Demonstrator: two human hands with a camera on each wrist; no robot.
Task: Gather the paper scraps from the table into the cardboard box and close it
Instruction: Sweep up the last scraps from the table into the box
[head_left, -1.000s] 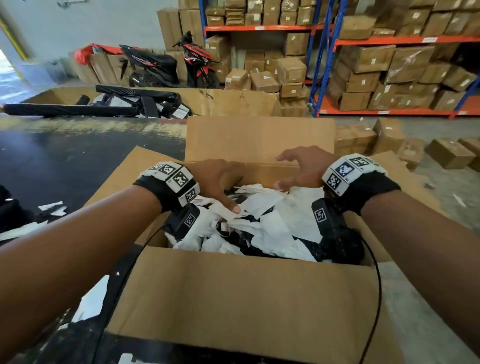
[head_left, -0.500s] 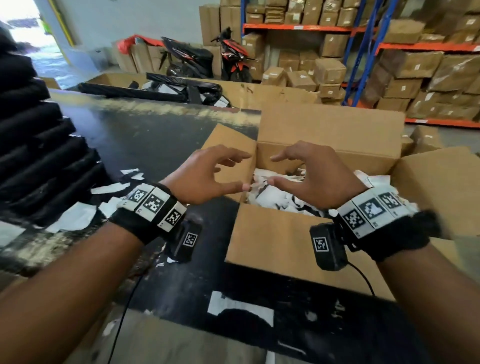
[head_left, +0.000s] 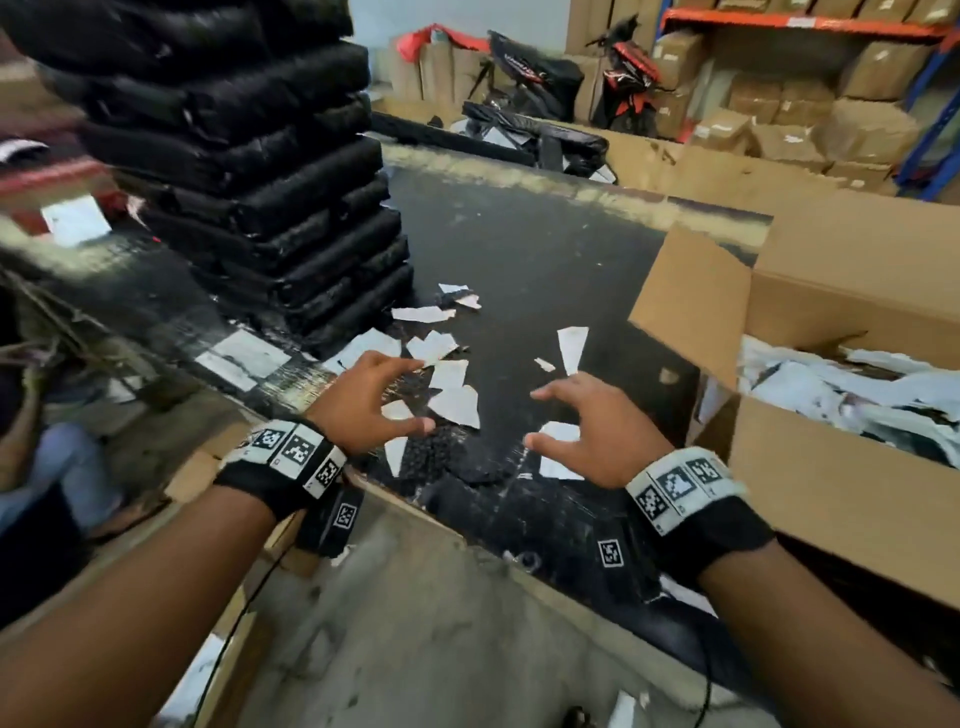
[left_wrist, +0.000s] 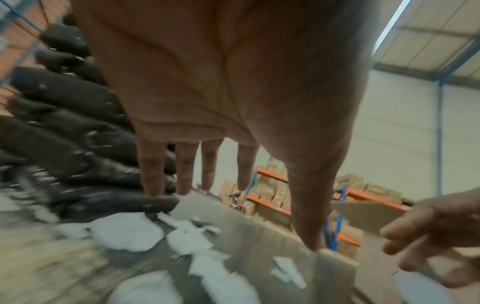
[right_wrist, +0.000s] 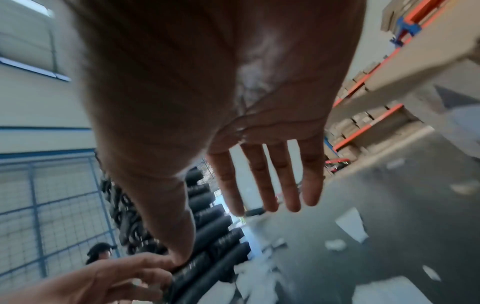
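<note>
Several white paper scraps (head_left: 455, 404) lie scattered on the black table (head_left: 545, 270), also seen as paper scraps (left_wrist: 127, 231) and paper scraps (right_wrist: 350, 226) from the wrists. The open cardboard box (head_left: 841, 499) stands at the right, filled with white scraps (head_left: 831, 384), its flaps raised. My left hand (head_left: 363, 410) hovers over the scraps with fingers spread, holding nothing. My right hand (head_left: 592, 431) hovers beside it, left of the box, also spread and empty. The wrist views show the left hand (left_wrist: 221, 102) and the right hand (right_wrist: 221, 102) with straight fingers.
A tall stack of black wrapped bundles (head_left: 249, 171) stands on the table at the left, close behind the scraps. Orange and blue shelving with cartons (head_left: 810, 93) and a parked motorbike (head_left: 623, 83) fill the back. A person (right_wrist: 100, 252) sits low at the left.
Both hands have left the box and swung left over the table, now empty and spread above the loose scraps. The view turned left with them, so the box is now at the right edge.
</note>
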